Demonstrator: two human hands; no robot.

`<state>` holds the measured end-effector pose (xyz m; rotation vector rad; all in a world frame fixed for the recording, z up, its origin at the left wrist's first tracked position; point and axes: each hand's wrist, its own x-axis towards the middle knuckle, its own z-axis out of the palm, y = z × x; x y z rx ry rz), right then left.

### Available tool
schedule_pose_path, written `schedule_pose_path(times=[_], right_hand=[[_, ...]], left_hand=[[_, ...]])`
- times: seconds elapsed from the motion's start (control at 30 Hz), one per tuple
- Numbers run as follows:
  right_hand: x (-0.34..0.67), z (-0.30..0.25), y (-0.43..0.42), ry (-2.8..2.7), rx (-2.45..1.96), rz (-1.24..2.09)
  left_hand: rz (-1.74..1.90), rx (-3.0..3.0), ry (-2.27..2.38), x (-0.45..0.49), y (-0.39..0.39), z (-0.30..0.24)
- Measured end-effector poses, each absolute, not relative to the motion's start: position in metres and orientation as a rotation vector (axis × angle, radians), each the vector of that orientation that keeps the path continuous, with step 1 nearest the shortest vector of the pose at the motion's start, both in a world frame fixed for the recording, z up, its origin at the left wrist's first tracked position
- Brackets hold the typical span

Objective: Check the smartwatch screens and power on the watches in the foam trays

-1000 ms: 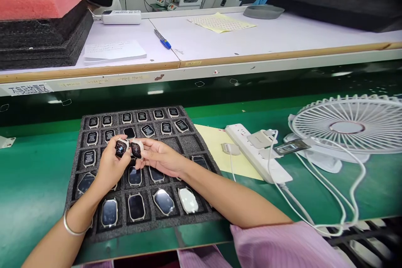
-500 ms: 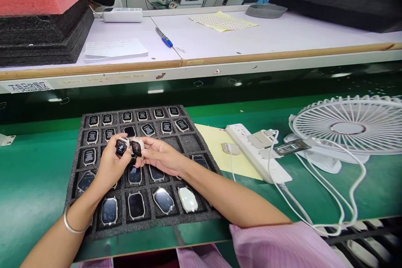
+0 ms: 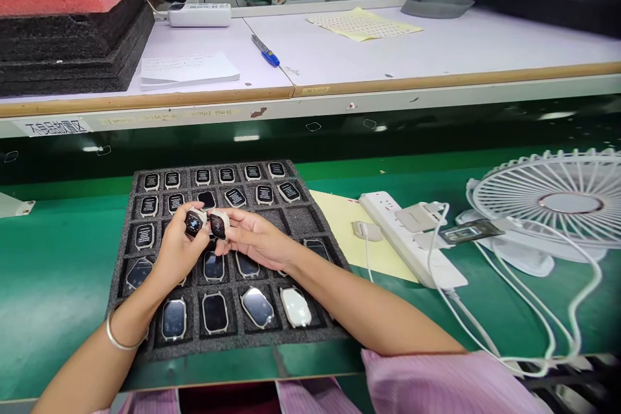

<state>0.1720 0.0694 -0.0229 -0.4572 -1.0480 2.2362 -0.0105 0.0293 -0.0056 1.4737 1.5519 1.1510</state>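
Observation:
A black foam tray [image 3: 291, 217] with square pockets lies on the green bench and holds several strapless smartwatch bodies. Above its middle, my left hand [image 3: 172, 255] pinches one watch body [image 3: 193, 224], its dark screen facing me. My right hand [image 3: 255, 239] pinches a second watch body [image 3: 218, 225] right beside the first; the two nearly touch. A silver bangle [image 3: 121, 336] circles my left wrist. In the front row a white watch body [image 3: 295, 306] lies face down.
A white power strip [image 3: 412, 246] with plugs and white cables, a yellow sheet [image 3: 339, 226] and a white desk fan [image 3: 557, 200] sit to the right. The raised shelf behind carries stacked black and pink foam [image 3: 63, 19], a paper pad [image 3: 189, 70] and a blue pen [image 3: 266, 52].
Both hands keep the two watch bodies side by side over the tray. The view has shifted slightly; the hands have barely moved.

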Motion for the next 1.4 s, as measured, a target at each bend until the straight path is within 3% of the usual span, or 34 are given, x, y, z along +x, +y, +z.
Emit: schedule_pose_path(times=[0.97,1.27,1.4], right_hand=[[0.172,-0.021,0.068,-1.077,-0.478,2.216],[0.176,-0.014,0.077,-0.85,-0.605,2.166],[0.178,-0.017,0.082,-0.822,-0.687,2.13]], left_hand=[[1.152,1.423,1.488,-0.011,0.031,-0.003],[1.19,0.724,1.241,-0.008,0.036,0.007],[1.215,0.683,1.209,-0.009,0.036,0.008]])
